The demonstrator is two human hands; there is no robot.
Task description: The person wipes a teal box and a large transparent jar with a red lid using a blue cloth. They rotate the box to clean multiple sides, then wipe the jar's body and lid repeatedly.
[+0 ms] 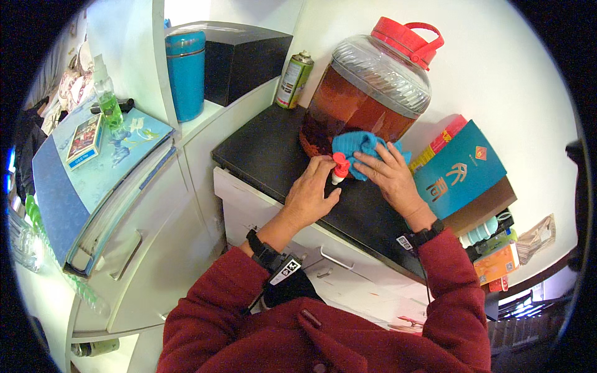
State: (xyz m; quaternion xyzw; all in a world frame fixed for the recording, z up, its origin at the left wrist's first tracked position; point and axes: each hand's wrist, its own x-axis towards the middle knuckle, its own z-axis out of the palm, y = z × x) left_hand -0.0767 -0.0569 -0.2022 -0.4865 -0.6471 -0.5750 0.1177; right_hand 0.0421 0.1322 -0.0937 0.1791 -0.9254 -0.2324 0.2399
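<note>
A large ribbed glass jar with a red lid and handle, holding reddish-brown liquid, stands on a black countertop. Low on its front is a red and white spigot. The fingers of my left hand are at the spigot's left side, the thumb below it. My right hand presses a blue cloth against the lower front of the jar, just right of the spigot. The cloth hides that part of the glass.
A spray can stands behind the jar's left side. Right of the jar lean a teal box and a red and yellow box. Further left are a blue tumbler, a black box, and a binder bearing a green spray bottle.
</note>
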